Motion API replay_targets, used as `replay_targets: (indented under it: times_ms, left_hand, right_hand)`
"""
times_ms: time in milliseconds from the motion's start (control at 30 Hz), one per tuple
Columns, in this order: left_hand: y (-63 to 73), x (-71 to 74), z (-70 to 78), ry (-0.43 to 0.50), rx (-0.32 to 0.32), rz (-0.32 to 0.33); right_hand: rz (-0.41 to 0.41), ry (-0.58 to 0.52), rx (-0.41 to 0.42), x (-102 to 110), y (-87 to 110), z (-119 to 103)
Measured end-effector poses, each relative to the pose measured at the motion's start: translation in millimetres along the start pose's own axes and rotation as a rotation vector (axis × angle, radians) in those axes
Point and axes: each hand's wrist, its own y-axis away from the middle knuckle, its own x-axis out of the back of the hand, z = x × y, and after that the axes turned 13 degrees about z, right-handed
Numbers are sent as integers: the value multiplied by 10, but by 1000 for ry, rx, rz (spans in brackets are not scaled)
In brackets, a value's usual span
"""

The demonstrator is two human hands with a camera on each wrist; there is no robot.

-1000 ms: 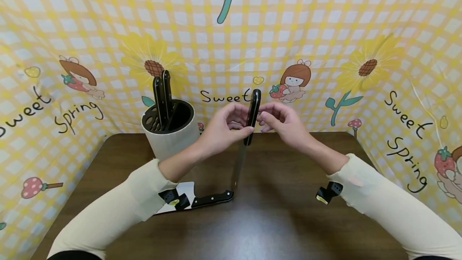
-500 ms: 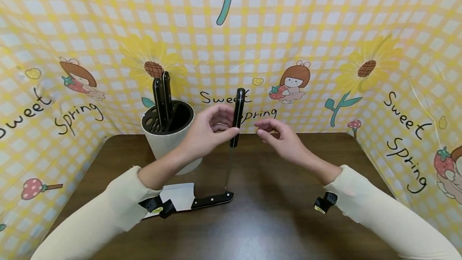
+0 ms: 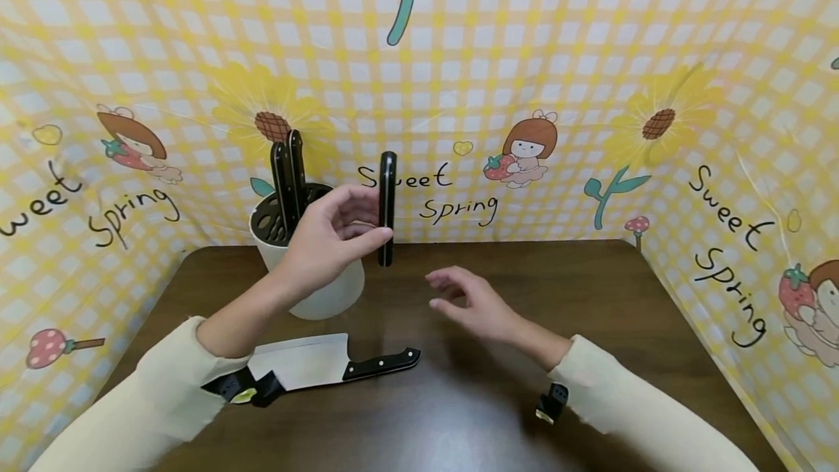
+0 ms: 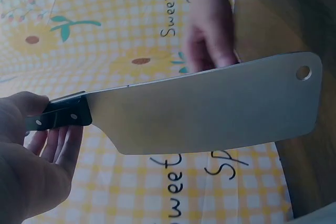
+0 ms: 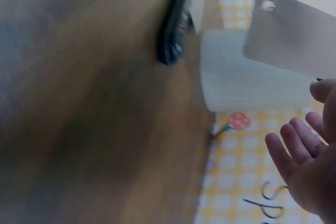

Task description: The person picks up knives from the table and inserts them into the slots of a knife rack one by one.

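My left hand (image 3: 321,239) grips the black handle of a cleaver (image 3: 387,195) between thumb and fingers, handle up and blade hanging down, edge-on in the head view. The left wrist view shows the cleaver's broad blade (image 4: 210,111), with a hole near its tip corner. My right hand (image 3: 478,308) is apart from it, lower and to the right, with relaxed, slightly bent fingers and nothing held. A white round knife block (image 3: 331,293) with a black slotted top stands behind my left hand, which partly hides it. Two black-handled knives (image 3: 288,173) stand in it.
Another cleaver (image 3: 308,359) lies flat on the brown table (image 3: 472,384) in front of the block, its black handle pointing right. A yellow checked cloth (image 3: 557,57) rises behind the table and along both sides.
The right hand has let go of the cleaver and moved down, away from it. My left hand has carried the cleaver left, closer to the knife block, and its handle now stands more upright.
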Motion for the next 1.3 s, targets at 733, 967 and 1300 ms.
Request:
replay_targets:
  times_ms: [733, 967, 1300]
  left_hand:
    - [85, 750, 146, 205, 24, 137]
    - [15, 889, 282, 265, -33, 148]
    - [-146, 1155, 395, 495, -47, 147]
  right_hand:
    - [-203, 104, 51, -702, 112, 301]
    - [-195, 174, 69, -857, 109, 340]
    - [-247, 174, 64, -936, 158, 387]
